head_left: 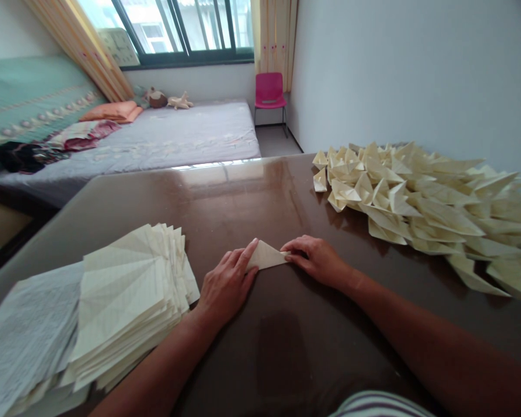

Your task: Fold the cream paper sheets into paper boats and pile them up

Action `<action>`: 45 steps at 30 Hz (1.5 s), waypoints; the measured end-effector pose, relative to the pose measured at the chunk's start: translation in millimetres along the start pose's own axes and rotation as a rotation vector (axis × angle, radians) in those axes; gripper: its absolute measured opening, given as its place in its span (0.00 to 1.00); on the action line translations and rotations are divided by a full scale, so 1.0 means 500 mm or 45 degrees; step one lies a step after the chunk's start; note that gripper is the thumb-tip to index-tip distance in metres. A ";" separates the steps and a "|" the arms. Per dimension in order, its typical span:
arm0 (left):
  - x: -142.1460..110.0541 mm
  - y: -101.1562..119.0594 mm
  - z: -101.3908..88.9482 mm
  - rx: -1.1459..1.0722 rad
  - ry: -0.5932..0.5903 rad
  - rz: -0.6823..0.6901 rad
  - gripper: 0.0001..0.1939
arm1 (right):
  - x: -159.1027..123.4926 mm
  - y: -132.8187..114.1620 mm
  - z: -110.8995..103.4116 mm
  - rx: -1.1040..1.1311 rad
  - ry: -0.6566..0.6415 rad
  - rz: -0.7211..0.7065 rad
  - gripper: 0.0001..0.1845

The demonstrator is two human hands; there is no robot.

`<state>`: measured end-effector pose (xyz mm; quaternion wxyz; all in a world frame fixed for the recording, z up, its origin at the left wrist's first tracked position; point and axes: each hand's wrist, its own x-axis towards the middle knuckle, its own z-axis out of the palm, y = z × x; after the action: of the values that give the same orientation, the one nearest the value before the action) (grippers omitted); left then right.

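A small piece of cream paper (267, 255), folded to a triangle, lies on the brown table between my hands. My left hand (228, 281) is closed on its left end, with the index finger along the slanted edge and the thumb at the bottom. At the right corner, my right hand (315, 258) pinches the narrow tip between thumb and fingers. To the left of my left hand stands a stack of creased cream lined sheets (121, 278). A large heap of folded paper pieces (417, 197) spreads over the table's right side.
Grey printed sheets (35, 324) lie at the left, partly under the cream stack. The glossy brown table (226, 208) reaches toward a bed (208, 130) with pillows and soft toys. A pink chair (270, 92) stands by the window, and a white wall runs along the right.
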<state>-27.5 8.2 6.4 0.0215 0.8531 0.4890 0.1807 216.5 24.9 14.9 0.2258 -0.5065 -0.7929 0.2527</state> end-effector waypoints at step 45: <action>0.001 0.006 0.007 0.253 0.053 0.402 0.13 | 0.000 -0.002 0.012 0.063 0.085 0.070 0.03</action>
<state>-23.5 7.5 3.8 -0.1016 0.9132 0.3649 0.1501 212.3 23.7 10.8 0.2576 -0.5305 -0.7642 0.2613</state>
